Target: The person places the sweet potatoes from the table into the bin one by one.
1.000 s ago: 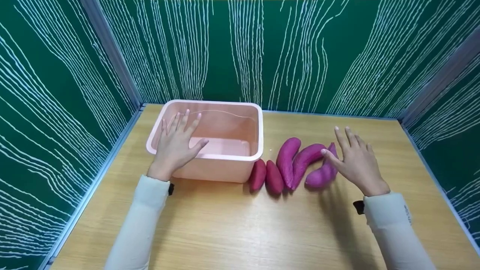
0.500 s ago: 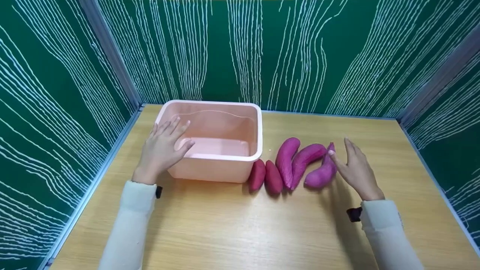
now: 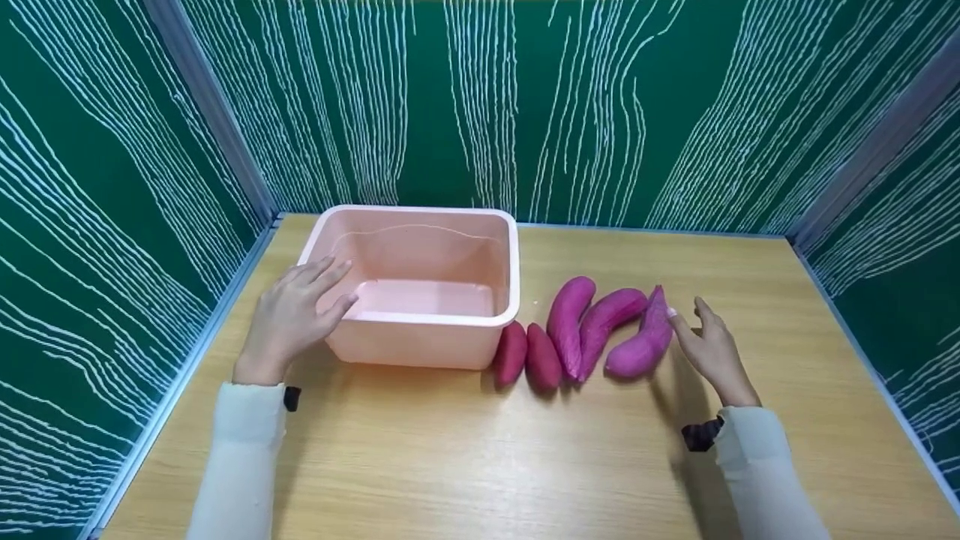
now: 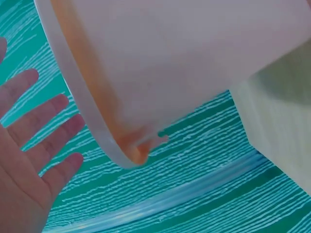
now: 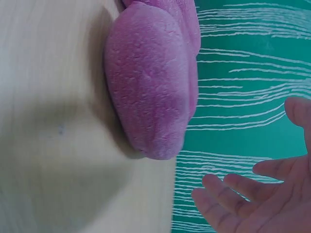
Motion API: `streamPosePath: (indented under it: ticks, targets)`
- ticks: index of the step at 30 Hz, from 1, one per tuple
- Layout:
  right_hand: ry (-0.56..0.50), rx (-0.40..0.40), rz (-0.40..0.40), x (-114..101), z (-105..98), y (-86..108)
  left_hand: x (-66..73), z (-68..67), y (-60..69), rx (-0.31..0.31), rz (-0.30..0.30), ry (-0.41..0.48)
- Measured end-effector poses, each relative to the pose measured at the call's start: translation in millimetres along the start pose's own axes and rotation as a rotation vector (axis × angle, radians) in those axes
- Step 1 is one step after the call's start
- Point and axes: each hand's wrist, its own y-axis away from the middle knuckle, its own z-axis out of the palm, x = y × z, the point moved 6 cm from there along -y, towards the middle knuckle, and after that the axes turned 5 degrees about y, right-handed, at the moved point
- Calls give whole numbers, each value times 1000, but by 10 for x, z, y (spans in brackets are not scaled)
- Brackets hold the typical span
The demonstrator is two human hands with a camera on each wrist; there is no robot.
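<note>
A pink plastic bin [image 3: 420, 345] with a pale rim stands at the back left of the table. My left hand [image 3: 296, 319] hovers at its left end; in the left wrist view its spread fingers [image 4: 53, 109] are apart from the rim. To the bin's right lie two short red sweet potatoes [image 3: 544, 358] and three longer, curved purple ones [image 3: 611, 319]. My right hand [image 3: 712, 352] is just right of the rightmost purple sweet potato [image 3: 641, 349], thumb towards it, holding nothing. The right wrist view shows that sweet potato [image 5: 148, 82] close up, with a gap to the fingers.
The wooden table [image 3: 465, 457] is enclosed by green panels [image 3: 435, 112] with wavy white lines. Metal posts [image 3: 217, 105] stand at the back corners. The left red sweet potato lies right against the bin's front right corner.
My left hand has drawn left and towards me, from over the bin to its left end. My right hand has dropped lower beside the rightmost sweet potato. Bin and sweet potatoes stay put.
</note>
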Motion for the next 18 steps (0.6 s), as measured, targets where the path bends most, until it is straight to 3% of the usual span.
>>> streamPosePath:
  ticks: [11,18]
  targets:
    - [-194,-100,113,236,104,-34,-182,-59,122,59,10,48]
    - [-349,-144,167,308,253,-43,-294,-47,193,40,-1,103]
